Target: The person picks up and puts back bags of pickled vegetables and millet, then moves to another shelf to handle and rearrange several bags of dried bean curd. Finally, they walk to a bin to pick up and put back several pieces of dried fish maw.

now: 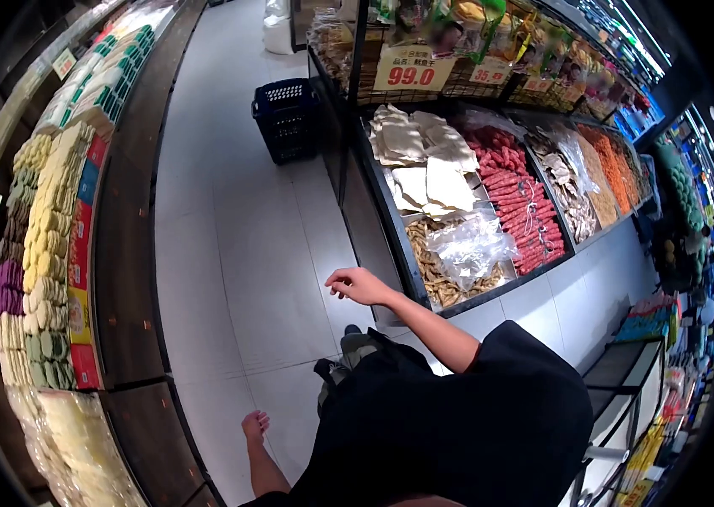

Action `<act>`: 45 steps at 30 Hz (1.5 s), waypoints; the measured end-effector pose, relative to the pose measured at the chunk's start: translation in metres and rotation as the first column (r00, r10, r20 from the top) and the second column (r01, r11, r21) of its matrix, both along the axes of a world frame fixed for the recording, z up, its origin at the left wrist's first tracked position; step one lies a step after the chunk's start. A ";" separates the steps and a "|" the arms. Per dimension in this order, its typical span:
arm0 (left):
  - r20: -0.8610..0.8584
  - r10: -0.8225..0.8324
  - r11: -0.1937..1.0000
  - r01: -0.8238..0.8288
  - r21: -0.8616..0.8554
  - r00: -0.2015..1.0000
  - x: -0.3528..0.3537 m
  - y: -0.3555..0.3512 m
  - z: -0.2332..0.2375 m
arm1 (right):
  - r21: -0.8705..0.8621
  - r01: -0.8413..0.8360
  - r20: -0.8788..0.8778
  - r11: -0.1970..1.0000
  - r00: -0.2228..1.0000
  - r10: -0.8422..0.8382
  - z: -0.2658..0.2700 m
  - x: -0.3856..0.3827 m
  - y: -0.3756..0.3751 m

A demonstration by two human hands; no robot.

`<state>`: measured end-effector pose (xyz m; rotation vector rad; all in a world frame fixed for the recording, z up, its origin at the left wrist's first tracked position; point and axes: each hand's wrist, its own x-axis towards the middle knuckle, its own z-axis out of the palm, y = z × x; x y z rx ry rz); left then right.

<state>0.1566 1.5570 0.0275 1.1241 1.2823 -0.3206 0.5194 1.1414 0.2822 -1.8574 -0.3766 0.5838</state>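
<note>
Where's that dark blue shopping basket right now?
In the head view, the basket stands on the tiled floor, upper left of centre, close beside the display counter and beyond the person's right hand.

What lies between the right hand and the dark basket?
In the head view, only bare floor tiles show between the right hand and the dark basket.

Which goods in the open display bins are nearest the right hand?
The brown dried pieces, partly under a clear plastic bag, closest to the right hand; the red sausages and pale flat sheets lie farther off.
</note>
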 end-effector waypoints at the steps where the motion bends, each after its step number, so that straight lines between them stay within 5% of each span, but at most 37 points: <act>1: 0.054 0.019 0.999 -0.022 0.044 0.998 0.034 0.024 0.002 | -0.015 0.045 0.019 0.999 0.999 -0.045 0.002 0.007 -0.006; 6: 0.318 -0.115 0.989 0.080 0.121 0.941 0.218 0.050 0.035 | 0.093 0.314 0.053 0.945 0.946 -0.319 0.019 0.050 -0.036; 11: 0.382 -0.435 0.897 0.429 0.106 0.815 0.328 -0.016 0.042 | 0.293 0.500 0.099 0.815 0.832 -0.546 0.058 0.124 -0.064; 14: 0.329 -0.512 0.847 0.530 0.040 0.794 0.346 -0.051 0.034 | 0.561 0.450 0.139 0.694 0.776 -0.616 0.074 0.198 -0.092; 18: 0.186 -0.228 0.961 0.251 -0.114 0.956 0.326 -0.064 0.012 | 0.881 0.303 -0.042 0.364 0.816 -0.577 0.116 0.287 -0.110; 20: 0.065 -0.249 0.968 0.251 -0.016 0.966 0.313 -0.066 0.001 | 0.954 0.211 -0.059 0.211 0.826 -0.561 0.127 0.333 -0.117; 22: 0.266 -0.278 0.945 0.313 -0.097 0.923 0.282 -0.058 -0.019 | 0.970 0.239 -0.187 0.048 0.856 -0.482 0.127 0.375 -0.133; 24: 0.240 -0.592 0.806 0.567 0.172 0.769 0.282 -0.061 -0.005 | 0.973 0.227 -0.188 0.050 0.894 -0.406 0.133 0.403 -0.142; 26: 0.156 -0.787 0.607 0.705 0.367 0.597 0.311 -0.063 0.012 | 0.967 0.175 -0.227 -0.183 0.919 -0.322 0.128 0.437 -0.150; 30: 0.082 -0.920 0.364 0.762 0.535 0.382 0.393 -0.061 0.038 | 0.962 0.162 -0.234 -0.220 0.905 -0.357 0.129 0.447 -0.146; 31: 0.088 -0.930 0.345 0.765 0.544 0.357 0.417 -0.059 0.038 | 0.921 0.132 -0.259 -0.368 0.911 -0.322 0.129 0.445 -0.140; 32: 0.090 -0.935 0.334 0.768 0.547 0.343 0.434 -0.052 0.028 | 0.938 0.092 -0.166 -0.335 0.965 -0.201 0.124 0.443 -0.144; 34: 0.240 -0.769 0.635 0.749 0.188 0.592 0.490 -0.040 0.000 | 0.974 0.010 -0.060 -0.227 0.975 -0.216 0.124 0.438 -0.144; 38: 0.115 -0.848 0.527 0.846 0.080 0.518 0.598 -0.009 -0.029 | 0.978 0.012 -0.093 -0.210 0.921 -0.379 0.130 0.425 -0.125; 40: 0.085 -0.782 0.613 0.786 -0.078 0.618 0.652 -0.020 -0.011 | 1.000 0.016 -0.018 -0.007 0.876 -0.482 0.152 0.409 -0.117; 45: 0.195 -0.846 0.498 0.866 -0.046 0.497 0.750 -0.043 0.013 | 0.998 0.063 -0.067 -0.029 0.773 -0.631 0.169 0.383 -0.105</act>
